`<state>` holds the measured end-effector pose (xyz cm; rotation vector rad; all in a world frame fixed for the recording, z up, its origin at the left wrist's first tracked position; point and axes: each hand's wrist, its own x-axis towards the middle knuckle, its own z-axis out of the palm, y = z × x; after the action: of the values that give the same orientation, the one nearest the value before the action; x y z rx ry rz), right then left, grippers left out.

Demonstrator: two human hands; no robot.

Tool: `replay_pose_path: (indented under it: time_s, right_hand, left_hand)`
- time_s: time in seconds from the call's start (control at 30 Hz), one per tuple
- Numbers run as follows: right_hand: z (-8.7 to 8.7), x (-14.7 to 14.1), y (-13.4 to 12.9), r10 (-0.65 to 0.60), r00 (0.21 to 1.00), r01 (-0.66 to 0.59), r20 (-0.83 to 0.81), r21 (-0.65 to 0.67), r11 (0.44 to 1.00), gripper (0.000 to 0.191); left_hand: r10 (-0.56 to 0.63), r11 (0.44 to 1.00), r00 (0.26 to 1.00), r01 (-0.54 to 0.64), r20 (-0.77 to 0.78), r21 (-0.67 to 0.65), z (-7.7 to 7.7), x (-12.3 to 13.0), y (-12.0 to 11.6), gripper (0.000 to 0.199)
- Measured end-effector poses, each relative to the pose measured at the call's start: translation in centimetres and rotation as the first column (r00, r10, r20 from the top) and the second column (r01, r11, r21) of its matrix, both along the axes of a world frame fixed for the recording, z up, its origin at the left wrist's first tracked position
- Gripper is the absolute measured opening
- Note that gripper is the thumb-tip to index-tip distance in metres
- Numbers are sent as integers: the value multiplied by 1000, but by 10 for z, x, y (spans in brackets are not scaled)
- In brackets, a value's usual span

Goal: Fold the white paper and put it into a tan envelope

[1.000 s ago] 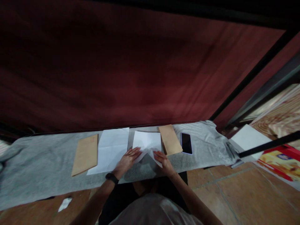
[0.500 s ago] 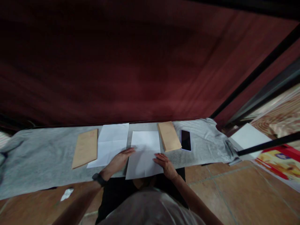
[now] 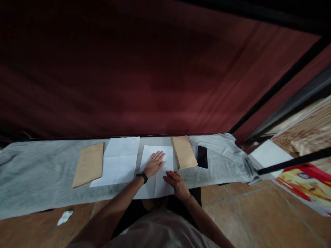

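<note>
Since half a second ago, the left hand (image 3: 154, 163) has moved from the left edge of the white sheet (image 3: 157, 182) onto its upper middle, while the right hand (image 3: 178, 185) stays by its right edge. Neither grip grasps anything; the left is released, palm down, fingers extended. The creased sheet lies unfolded on the cloth-covered surface (image 3: 57, 165), between another sheet (image 3: 119, 165) and a brown envelope (image 3: 184, 153); the shift suggests flattening.
</note>
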<state>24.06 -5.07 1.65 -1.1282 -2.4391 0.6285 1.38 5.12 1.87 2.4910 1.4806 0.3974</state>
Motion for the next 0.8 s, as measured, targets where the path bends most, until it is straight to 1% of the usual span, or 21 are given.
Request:
replay_pose_path:
  time_s: [0.1,0.17,0.23,0.27,0.33,0.4,0.43,0.47,0.53,0.57,0.6,0.67,0.73,0.8]
  right_hand:
    - [1,0,0,-8,1000,8,5,-16,1000,68]
    - [1,1,0,-2,1000,2,4,-23,1000,68]
    - [-1,2,2,11,1000,-11,-5,-26,1000,66]
    - [-3,3,2,17,1000,-17,-13,-24,1000,65]
    - [-6,4,4,28,999,-29,-34,-14,999,64]
    - [-8,6,6,40,997,-40,-59,-2,999,68]
    - [-9,6,8,45,996,-45,-72,3,999,69]
    - [-10,5,9,47,995,-47,-84,5,999,69]
    - [-11,3,14,36,995,-36,-98,2,999,66]
    - [-11,1,16,25,995,-26,-98,0,1000,65]
    - [-10,-2,18,14,996,-14,-93,-2,1000,65]
    - [-9,-6,22,-3,998,2,-69,-7,1000,68]
    - [-7,-8,24,-2,999,1,-46,-20,1000,69]
    - [-3,-6,27,5,999,-8,-52,-57,998,68]
  left_hand:
    - [96,995,993,-98,68,29,3,-26,16,57]
    - [141,990,983,-142,120,2,5,-38,23,58]
    - [174,984,970,-167,167,-53,8,-46,24,57]
    - [189,981,965,-177,184,-77,10,-48,20,56]
    - [204,977,959,-185,199,-110,14,-52,4,54]
    - [171,980,964,-145,204,-136,20,-57,-22,54]
    - [124,984,970,-93,210,-153,24,-60,-38,54]
    - [24,982,976,17,217,-186,28,-64,-55,56]
    - [-160,953,968,203,193,-225,35,-72,-84,64]
    - [-208,942,965,242,161,-234,38,-77,-95,69]
    - [-210,945,971,232,116,-232,40,-82,-104,71]
    - [-146,965,989,148,21,-216,40,-90,-112,67]
    - [-74,977,995,60,-64,-203,36,-95,-112,66]
    - [-56,978,989,27,-133,-206,30,-96,-110,69]
